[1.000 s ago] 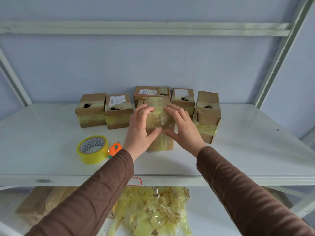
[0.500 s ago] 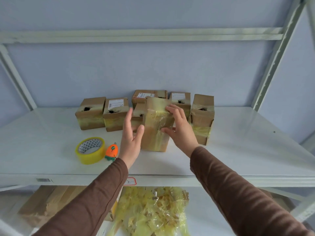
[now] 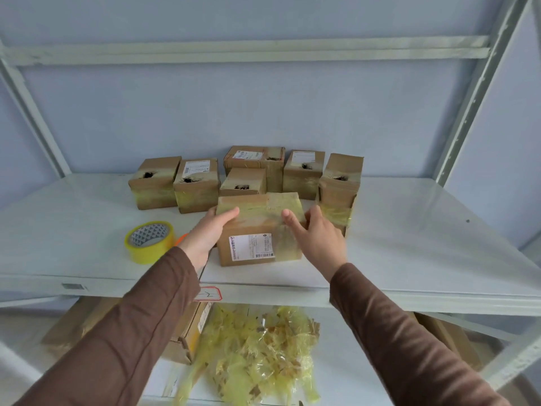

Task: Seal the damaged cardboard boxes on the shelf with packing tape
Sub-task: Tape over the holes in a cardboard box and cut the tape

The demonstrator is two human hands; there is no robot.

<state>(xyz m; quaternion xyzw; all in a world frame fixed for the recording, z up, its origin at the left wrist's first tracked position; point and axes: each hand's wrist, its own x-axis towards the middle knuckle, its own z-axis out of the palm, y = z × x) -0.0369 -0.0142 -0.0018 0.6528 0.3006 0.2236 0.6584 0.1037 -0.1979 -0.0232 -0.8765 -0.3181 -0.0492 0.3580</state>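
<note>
A taped cardboard box (image 3: 257, 227) lies on the white shelf (image 3: 409, 244) near its front edge, with its yellowish taped face up and its white label towards me. My left hand (image 3: 209, 232) grips its left side, thumb on the top. My right hand (image 3: 319, 238) holds its right side, thumb on the top front edge. Behind stand several boxes with dark torn holes, among them a far-left box (image 3: 153, 186), a middle box (image 3: 243, 181) and a right box (image 3: 339, 183). A yellow tape roll (image 3: 149, 241) lies flat to the left.
An orange cutter (image 3: 181, 237) peeks out between the tape roll and my left wrist. On the lower shelf lie a heap of yellow tape scraps (image 3: 263, 347) and more cardboard boxes (image 3: 187, 332). A slanted metal upright (image 3: 474, 92) stands at the right.
The box stood on end under my pressing hands; now it lies on the shelf with its label facing me, and both hands hold its sides.
</note>
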